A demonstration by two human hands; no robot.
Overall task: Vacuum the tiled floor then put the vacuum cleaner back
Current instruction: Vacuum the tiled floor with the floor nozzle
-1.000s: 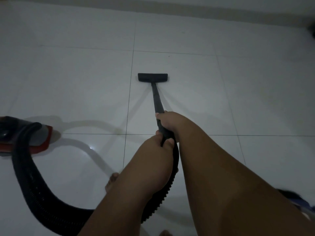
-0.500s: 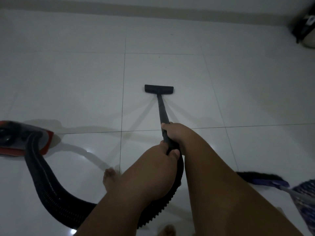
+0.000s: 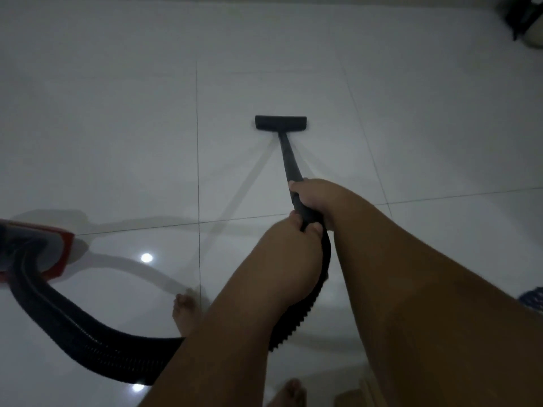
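While nozzle (image 3: 280,123) lies flat on tiled floor (image 3: 117,127), left hand (image 3: 289,254) and right hand (image 3: 316,198) fingers clench wand (image 3: 291,163).

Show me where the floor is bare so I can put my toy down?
Bare tiles lie left of the vacuum head and wand, and to their right. It is crowded near the red vacuum body, the hose and the bare feet.
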